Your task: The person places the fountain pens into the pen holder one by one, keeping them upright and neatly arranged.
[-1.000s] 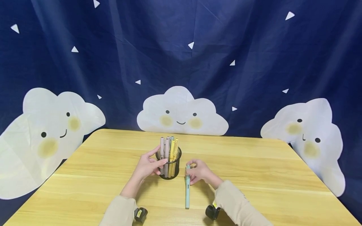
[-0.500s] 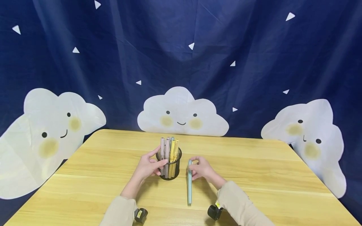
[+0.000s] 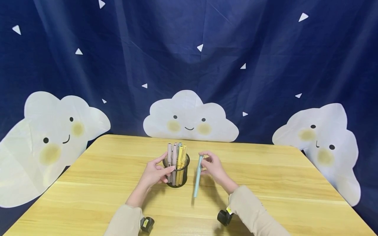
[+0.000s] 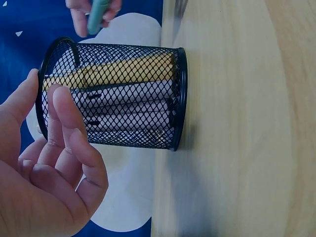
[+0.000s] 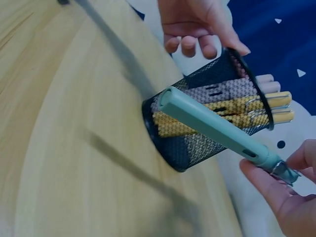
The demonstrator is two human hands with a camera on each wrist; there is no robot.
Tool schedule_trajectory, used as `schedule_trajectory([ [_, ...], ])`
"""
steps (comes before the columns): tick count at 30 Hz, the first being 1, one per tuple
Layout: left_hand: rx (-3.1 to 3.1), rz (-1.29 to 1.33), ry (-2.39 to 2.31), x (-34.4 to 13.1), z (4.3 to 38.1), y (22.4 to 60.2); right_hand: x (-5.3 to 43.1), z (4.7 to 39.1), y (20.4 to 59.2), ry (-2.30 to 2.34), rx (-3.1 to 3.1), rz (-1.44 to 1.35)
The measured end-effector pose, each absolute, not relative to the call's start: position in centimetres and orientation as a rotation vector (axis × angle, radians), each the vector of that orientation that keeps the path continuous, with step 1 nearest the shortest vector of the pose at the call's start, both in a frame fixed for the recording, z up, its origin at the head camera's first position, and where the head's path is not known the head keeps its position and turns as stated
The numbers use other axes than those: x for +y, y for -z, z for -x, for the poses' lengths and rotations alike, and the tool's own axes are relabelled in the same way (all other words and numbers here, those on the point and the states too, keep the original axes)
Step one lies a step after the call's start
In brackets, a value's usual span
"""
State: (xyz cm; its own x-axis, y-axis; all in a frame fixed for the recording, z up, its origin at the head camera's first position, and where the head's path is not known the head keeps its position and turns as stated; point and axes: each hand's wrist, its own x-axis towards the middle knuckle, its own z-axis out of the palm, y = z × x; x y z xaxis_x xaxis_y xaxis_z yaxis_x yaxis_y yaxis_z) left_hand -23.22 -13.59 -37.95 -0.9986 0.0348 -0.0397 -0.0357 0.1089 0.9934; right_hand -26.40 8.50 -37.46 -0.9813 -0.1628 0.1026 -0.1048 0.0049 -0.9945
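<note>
A black mesh pen holder (image 3: 185, 177) stands upright near the middle of the table. Inside it are lilac pens (image 3: 174, 154), yellow pens (image 3: 180, 157) and a bluish one partly hidden behind them. My left hand (image 3: 153, 172) holds the holder at its rim, thumb toward me and index finger at the left. To the right of the holder, my right hand (image 3: 214, 167) pinches a light teal pen (image 5: 212, 126) near its upper end. The pen hangs tilted above the tabletop, its lower end pointing toward me, with a shadow beneath.
The wooden table (image 3: 265, 183) reaches back to a dark blue curtain (image 3: 189, 39) printed with smiling clouds. Black wrist cameras (image 3: 225, 217) hang by both beige sleeves (image 3: 251, 209), close over the tabletop.
My right hand has lifted the teal pen off the table and moved it away from me, slightly right, tilting it more upright. My left hand has stayed on the pen holder.
</note>
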Motion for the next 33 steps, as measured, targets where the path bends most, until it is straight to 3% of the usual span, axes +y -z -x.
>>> schedule_trajectory([
  [12,2.306,-0.005,-2.056,-13.5,23.2,37.9,7.8,27.0,34.7,2.438,2.168,0.439],
  [19,2.301,-0.003,-2.058,-13.6,23.1,37.8,7.6,27.8,34.7,2.643,2.058,0.701],
  [26,2.304,-0.002,-2.048,-13.5,23.1,37.8,6.7,27.3,33.4,2.79,2.031,0.55],
  [33,2.327,0.007,-2.036,-13.5,23.1,37.8,6.2,27.2,33.5,2.798,2.041,0.698],
])
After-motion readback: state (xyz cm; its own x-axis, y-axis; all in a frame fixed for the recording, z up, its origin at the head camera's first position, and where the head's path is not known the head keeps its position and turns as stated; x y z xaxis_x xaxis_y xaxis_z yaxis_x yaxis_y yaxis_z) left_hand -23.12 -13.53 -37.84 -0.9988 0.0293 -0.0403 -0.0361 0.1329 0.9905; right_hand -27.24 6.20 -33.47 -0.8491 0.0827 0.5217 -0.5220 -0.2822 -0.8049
